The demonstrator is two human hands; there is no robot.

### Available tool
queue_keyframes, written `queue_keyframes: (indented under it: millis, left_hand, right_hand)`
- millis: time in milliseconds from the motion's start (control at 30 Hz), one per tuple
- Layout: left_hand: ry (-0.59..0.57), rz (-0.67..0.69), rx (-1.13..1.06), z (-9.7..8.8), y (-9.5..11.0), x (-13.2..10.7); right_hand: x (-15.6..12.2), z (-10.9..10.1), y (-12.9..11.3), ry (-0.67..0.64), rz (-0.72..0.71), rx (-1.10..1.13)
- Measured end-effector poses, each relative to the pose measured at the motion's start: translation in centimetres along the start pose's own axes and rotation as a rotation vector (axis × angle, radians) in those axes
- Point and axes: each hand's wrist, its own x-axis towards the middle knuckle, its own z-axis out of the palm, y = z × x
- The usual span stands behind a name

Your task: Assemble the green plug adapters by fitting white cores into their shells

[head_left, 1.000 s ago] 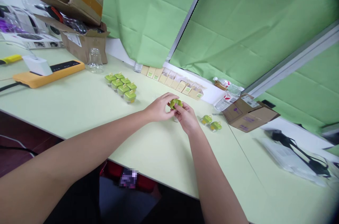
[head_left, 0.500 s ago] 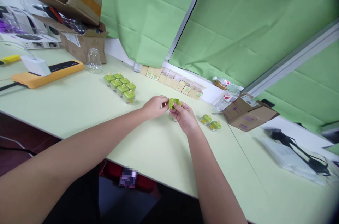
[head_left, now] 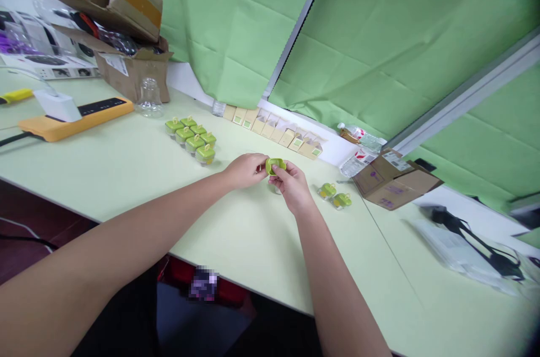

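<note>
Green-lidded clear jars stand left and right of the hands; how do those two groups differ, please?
The left cluster of green-lidded clear jars holds several in tidy rows, farther off; the right pair of jars is just two, close to the right hand. Both sit on the pale green table.

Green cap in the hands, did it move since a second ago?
Yes, a tiny bit: the green cap slid left, toward the block of jars and away from the two loose jars.
</note>
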Motion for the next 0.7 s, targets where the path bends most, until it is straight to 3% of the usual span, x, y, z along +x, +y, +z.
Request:
queue_keyframes:
  millis: [700]
  left_hand:
    - [-0.045,-0.051,-0.085,0.14,0.85,-0.28]
  right_hand:
    - [0.21,-0.55,-0.08,-0.029,0.073,0.045]
